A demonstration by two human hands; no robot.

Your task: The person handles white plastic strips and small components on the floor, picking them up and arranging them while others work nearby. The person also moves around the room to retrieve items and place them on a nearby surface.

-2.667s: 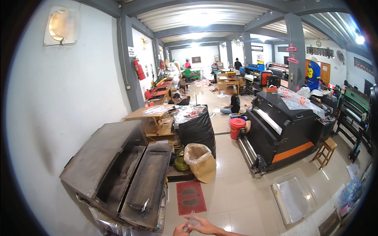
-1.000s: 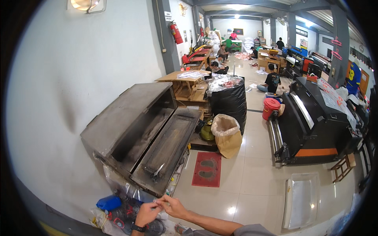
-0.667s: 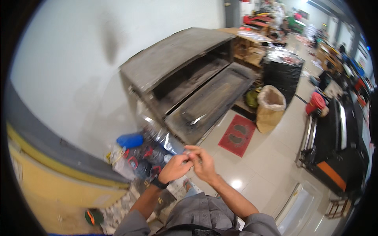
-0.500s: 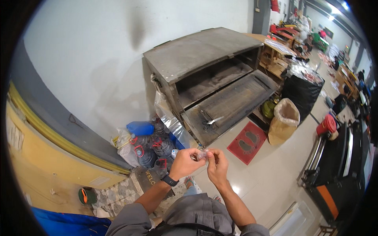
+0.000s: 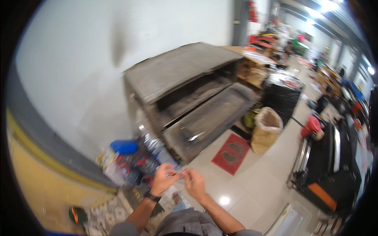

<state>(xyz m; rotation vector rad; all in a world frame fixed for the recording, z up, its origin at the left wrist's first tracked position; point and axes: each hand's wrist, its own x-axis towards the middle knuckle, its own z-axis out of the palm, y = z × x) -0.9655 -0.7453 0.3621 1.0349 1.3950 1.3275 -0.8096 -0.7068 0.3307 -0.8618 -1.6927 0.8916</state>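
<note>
My left hand [image 5: 164, 179] and my right hand [image 5: 194, 183] meet in front of my chest, fingertips touching. They seem to pinch something very small between them; the picture is too blurred to tell what. A dark band sits on my left wrist. Below the hands lies a heap of bottles and bags [image 5: 134, 161] on the floor. Beyond them stands a big grey metal oven [image 5: 185, 94] with its door [image 5: 208, 122] folded down.
A red mat [image 5: 231, 153] lies on the tiled floor before the oven. Next to it stand a tan sack [image 5: 265, 129] and a black wrapped bin [image 5: 283, 96]. A large black machine [image 5: 334, 165] is at the right. White wall at left.
The view has swung down and left from the hall to the oven and floor. My hands have come up and joined in front of me, staying together.
</note>
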